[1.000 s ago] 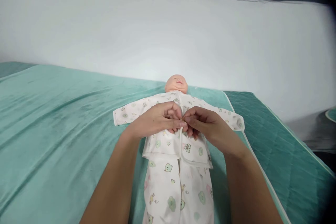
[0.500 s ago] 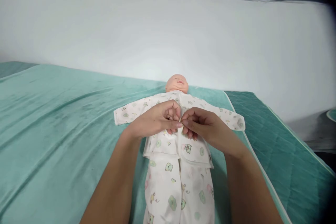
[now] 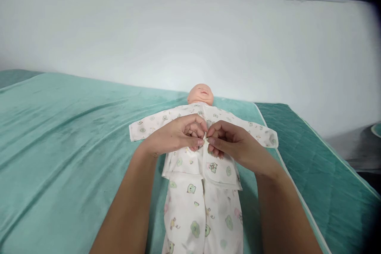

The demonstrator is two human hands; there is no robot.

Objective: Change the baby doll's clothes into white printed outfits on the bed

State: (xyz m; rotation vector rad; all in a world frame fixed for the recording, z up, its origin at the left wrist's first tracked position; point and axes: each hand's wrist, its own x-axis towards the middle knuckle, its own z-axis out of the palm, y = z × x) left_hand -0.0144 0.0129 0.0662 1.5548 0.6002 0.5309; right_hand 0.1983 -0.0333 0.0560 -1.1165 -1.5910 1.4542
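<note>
A baby doll [image 3: 201, 94] lies on its back, head away from me, its sleeves spread to both sides. It wears a white printed jacket [image 3: 220, 172] and matching printed trousers [image 3: 193, 214]. Over the middle of its chest my left hand [image 3: 190, 133] pinches the jacket's front edge between thumb and fingers. Close beside it, my right hand [image 3: 224, 139] pinches the other side of the same front opening. The fingertips nearly meet, and they hide any fastener there. Below my hands the jacket's lower front hangs loose over the trousers.
A light green sheet [image 3: 74, 147] with several creases covers the bed. On the right lies a darker green quilted cover [image 3: 312, 154] with a pale edge. A white wall [image 3: 190, 39] rises right behind the doll's head. At the far right is part of a round object [image 3: 377, 130].
Both hands stay at the jacket's front. The left fingertips have shifted slightly, and a little more of the cloth edge shows between the two thumbs. The doll lies as before.
</note>
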